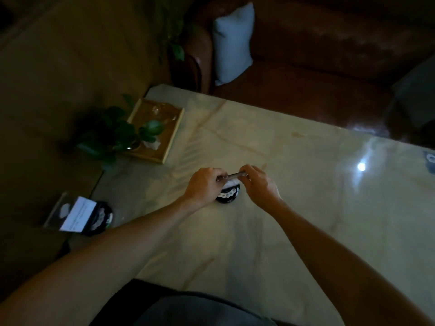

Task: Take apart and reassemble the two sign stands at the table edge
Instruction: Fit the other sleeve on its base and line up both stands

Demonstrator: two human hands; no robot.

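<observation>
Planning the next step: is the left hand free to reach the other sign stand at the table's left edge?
Probably not yet. The left hand and right hand both grip a panel over the black base. The path to the second sign stand looks clear.

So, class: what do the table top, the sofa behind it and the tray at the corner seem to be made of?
Table top: probably polished marble or a marble-look slab; pale with brownish veins and a sharp lamp glare.
Sofa: likely leather or faux leather; reddish brown, smooth, with soft sheen.
Tray: seemingly wood; light tan raised rim, matte. The dim light leaves all three uncertain.
</observation>
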